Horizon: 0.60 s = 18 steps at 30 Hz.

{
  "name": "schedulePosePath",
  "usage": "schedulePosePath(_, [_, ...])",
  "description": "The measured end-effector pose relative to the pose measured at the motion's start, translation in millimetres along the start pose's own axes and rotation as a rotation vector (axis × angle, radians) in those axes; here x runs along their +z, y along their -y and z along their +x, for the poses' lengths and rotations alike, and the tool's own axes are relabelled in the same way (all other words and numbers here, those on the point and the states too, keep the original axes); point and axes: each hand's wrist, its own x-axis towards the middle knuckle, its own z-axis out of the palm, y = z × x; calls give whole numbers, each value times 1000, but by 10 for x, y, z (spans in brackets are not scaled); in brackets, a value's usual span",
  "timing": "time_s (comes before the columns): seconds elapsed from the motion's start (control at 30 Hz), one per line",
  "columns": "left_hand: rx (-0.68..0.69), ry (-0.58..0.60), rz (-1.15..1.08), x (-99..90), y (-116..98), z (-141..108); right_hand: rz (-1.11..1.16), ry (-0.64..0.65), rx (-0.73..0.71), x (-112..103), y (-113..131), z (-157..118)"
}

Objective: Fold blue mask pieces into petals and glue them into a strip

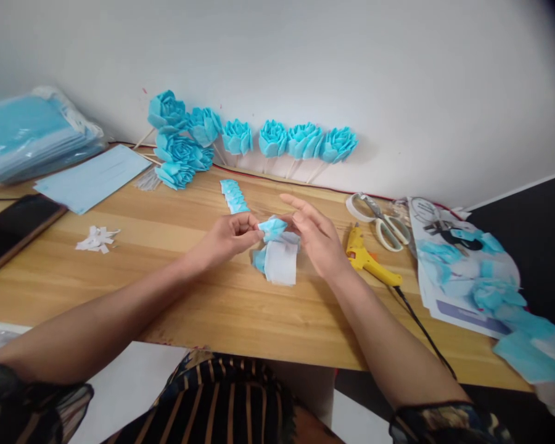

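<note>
My left hand (234,237) pinches a small folded light-blue petal (272,229) between thumb and finger, above the middle of the table. Close by on the other side is my right hand (318,239), its fingers apart and one finger stretched out. Some of its fingertips sit behind or against the petal's right end; whether they press on it is hard to see. Just below lies a small stack of white and blue fabric squares (281,262). Behind my left hand, a row of folded blue petals (234,196) overlaps on the wood.
Blue fabric roses (272,139) on sticks lean against the wall. At right lie a yellow glue gun (370,262), scissors (388,228), a tape roll (358,206) and blue scraps (494,296). White clippings (97,239), a phone (21,228), a blue sheet (92,179) and bagged fabric (32,135) are left.
</note>
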Motion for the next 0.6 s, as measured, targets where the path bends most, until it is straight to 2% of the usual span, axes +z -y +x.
schedulePosePath(0.27, [-24, -10, -22, 0, 20, 11, -25, 86, 17, 22, 0, 16])
schedulePosePath(0.4, [-27, -14, -63, 10, 11, 12, -51, 86, 25, 11, -13, 26])
schedulePosePath(0.6, [-73, 41, -155, -7, 84, 41, -79, 47, -29, 36, 37, 7])
